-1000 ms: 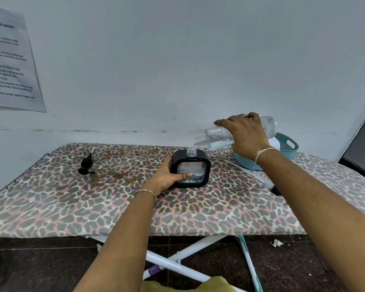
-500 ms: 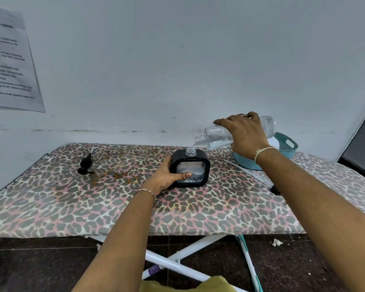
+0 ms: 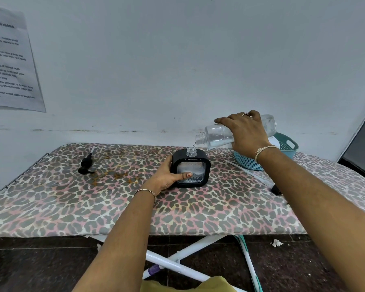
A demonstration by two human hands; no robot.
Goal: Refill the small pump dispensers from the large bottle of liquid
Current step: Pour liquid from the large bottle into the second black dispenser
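A small square dispenser [image 3: 195, 165] with a black frame and clear body stands upright on the leopard-print ironing board [image 3: 135, 207], its neck uncapped. My left hand [image 3: 167, 179] grips its left side, thumb across the clear front. My right hand [image 3: 244, 131] holds the large clear bottle [image 3: 217, 135] tipped nearly flat, mouth just above the dispenser's neck, with a thin stream of clear liquid falling in. A black pump head [image 3: 86, 164] with its tube lies on the board at the far left.
A teal plastic basket [image 3: 287, 148] sits behind my right wrist at the board's far right. A long clear tube with a dark end [image 3: 275, 189] lies under my right forearm. A printed sheet [image 3: 9, 64] hangs on the wall. The board's white legs [image 3: 177, 264] show below.
Hardly anything has moved. The bottle stays tipped over the dispenser's neck and both hands keep their grip while the liquid runs in.
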